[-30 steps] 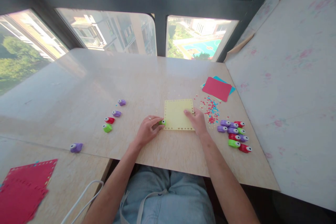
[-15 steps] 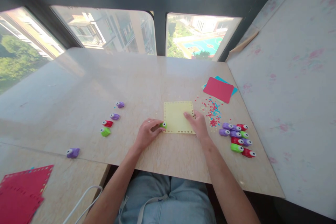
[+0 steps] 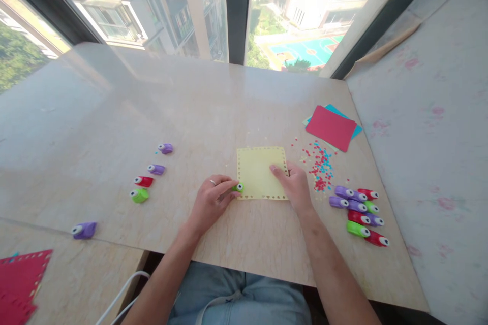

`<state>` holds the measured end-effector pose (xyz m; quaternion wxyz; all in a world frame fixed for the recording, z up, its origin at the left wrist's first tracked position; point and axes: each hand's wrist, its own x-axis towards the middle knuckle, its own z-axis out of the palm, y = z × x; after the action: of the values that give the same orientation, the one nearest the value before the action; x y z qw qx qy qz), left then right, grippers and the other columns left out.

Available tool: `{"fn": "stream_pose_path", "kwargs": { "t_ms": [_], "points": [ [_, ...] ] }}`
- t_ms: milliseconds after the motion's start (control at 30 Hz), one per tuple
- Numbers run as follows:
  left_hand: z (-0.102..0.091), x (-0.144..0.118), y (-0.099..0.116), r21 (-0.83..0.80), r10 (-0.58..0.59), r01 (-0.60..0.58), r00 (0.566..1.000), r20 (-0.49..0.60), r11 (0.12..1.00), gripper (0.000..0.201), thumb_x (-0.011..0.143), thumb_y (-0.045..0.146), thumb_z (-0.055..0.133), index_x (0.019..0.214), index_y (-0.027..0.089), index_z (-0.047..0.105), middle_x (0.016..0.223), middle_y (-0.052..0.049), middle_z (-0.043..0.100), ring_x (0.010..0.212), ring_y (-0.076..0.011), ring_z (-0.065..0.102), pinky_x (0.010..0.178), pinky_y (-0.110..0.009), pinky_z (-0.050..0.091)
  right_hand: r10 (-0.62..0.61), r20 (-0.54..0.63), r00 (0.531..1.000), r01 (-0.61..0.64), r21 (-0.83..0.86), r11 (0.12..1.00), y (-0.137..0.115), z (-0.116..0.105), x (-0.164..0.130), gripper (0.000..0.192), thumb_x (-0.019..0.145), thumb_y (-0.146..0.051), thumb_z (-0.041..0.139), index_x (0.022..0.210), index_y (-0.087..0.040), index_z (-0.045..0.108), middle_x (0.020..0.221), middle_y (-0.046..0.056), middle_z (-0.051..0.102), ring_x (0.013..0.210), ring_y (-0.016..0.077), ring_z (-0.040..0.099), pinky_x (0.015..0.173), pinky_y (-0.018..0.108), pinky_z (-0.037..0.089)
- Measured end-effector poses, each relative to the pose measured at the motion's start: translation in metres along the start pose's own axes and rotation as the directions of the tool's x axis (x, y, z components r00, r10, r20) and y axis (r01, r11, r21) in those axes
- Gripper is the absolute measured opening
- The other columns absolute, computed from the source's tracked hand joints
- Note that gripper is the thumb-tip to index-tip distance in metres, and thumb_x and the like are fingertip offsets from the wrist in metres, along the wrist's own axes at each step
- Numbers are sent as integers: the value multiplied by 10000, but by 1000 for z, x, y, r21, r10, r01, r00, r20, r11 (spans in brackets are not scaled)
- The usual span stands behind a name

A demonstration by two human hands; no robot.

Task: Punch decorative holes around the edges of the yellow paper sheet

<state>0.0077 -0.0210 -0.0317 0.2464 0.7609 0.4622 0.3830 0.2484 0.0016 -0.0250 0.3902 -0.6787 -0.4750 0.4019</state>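
My left hand (image 3: 209, 202) is pinching a small green punch (image 3: 238, 187) between closed fingers (image 3: 227, 184), holding it at the left edge of the yellow paper (image 3: 259, 172); my right hand (image 3: 295, 188) is lying on the paper's right side, fingers (image 3: 277, 171) nearly flat and gripping nothing, pressing the sheet to the table (image 3: 213, 106); just beyond my right fingers, red and blue confetti (image 3: 319, 168) is lying scattered; a cluster of punches (image 3: 358, 208) is sitting right of that hand; a row of four punches (image 3: 150, 172) is lying well left of my left fingers.
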Motion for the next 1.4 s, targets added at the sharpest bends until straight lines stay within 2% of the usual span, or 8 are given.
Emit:
{"fn": "stream_pose_path", "kwargs": {
  "t_ms": [267, 633, 1100, 1400],
  "points": [
    [-1, 1, 1, 19, 10, -10, 1000, 11, 1000, 177, 863, 242, 675, 1029, 189, 710, 937, -82, 684, 865, -185, 625, 738, -311, 519, 96, 31, 995, -97, 24, 995, -2, 0, 1, 463, 756, -570, 694, 959, -156, 740, 810, 72, 755, 696, 236, 702, 548, 276, 526],
    [-6, 3, 3, 38, -3, 0, 997, 76, 999, 219, 871, 269, 663, 1079, 209, 694, 986, -101, 693, 919, -217, 627, 812, -381, 516, 140, 67, 988, -152, 237, 959, 1, -2, 1, 534, 696, -597, 747, 990, -151, 740, 901, 112, 760, 763, 273, 723, 589, 313, 571],
    [-8, 3, 3, 21, 12, -14, 995, 94, 1000, 211, 860, 266, 677, 1066, 222, 696, 1002, -83, 718, 911, -211, 651, 818, -374, 497, 89, 1, 996, -89, 64, 994, -2, 0, 1, 442, 748, -569, 704, 906, -158, 742, 817, 76, 754, 703, 246, 702, 535, 276, 524],
    [-5, -1, 1, 17, -92, 91, 993, 68, 996, 231, 888, 247, 630, 1111, 226, 688, 1059, -94, 698, 988, -221, 642, 861, -379, 524, 96, 51, 994, -99, 70, 993, -2, -2, 1, 458, 757, -564, 691, 959, -156, 738, 846, 86, 758, 726, 260, 707, 561, 300, 551]
  ]
}}
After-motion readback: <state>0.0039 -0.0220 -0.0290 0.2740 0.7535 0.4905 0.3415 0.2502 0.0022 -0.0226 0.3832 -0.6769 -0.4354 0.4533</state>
